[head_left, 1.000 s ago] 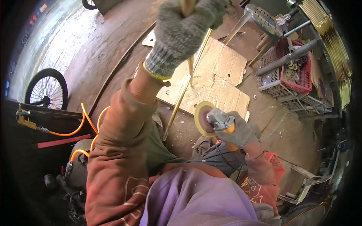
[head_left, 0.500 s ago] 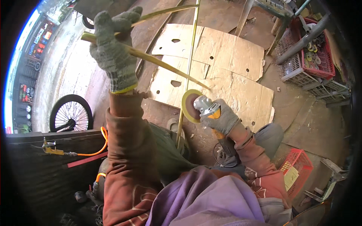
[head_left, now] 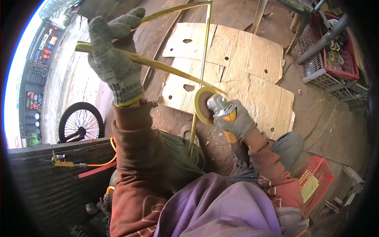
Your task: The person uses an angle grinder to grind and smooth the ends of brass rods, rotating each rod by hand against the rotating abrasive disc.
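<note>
In a grey knit glove, my left hand [head_left: 115, 59] is closed around a gold-coloured metal frame [head_left: 167, 68] made of slim bars, holding it raised at the upper left. One bar slants down to the right, and another runs upright over the cardboard toward my leg. My right hand [head_left: 239, 123], also gloved, grips an angle grinder [head_left: 219, 106] with a yellow-rimmed abrasive disc [head_left: 201, 107]. The disc's upper edge lies close to the slanting bar's lower end; whether they touch I cannot tell.
Flattened cardboard [head_left: 252, 87] covers the floor ahead. Crates [head_left: 316, 79] with discs in the red one stand at far right; another red crate [head_left: 318, 185] sits near right. At left are a spoked wheel [head_left: 81, 123] and a dark bench [head_left: 43, 185] with a yellow air gun [head_left: 61, 161] on an orange hose.
My left hand has shifted slightly left and down with the frame, whose slanting bar lies a little flatter. The grinder has risen slightly, its disc nearer that bar. The whole view has shifted a little.
</note>
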Demonstrator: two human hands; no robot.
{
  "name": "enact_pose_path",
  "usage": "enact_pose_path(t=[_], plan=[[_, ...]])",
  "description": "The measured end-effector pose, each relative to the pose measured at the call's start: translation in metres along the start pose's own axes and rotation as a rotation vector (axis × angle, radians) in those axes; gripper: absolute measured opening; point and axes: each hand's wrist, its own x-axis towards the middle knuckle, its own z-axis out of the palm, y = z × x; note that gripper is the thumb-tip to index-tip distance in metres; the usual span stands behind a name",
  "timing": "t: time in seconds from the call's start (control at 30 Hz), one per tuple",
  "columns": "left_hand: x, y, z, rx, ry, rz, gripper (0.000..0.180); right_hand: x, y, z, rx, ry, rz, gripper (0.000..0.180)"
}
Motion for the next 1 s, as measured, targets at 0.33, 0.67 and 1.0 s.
enact_pose_path(t=[0.33, 0.67, 1.0], plan=[[-0.003, 0.0, 0.005, 0.079, -0.09, 0.079, 0.043, -0.018, -0.008, 0.003, -0.277, -0.041, -0.03, 0.066], [0.002, -0.006, -0.006, -0.101, -0.144, 0.061, 0.037, -0.021, -0.012, -0.009, -0.391, -0.085, -0.071, 0.075], [-0.008, -0.002, 0.017, 0.009, -0.073, 0.091, 0.037, -0.023, -0.029, -0.003, -0.29, -0.09, 0.016, 0.077]])
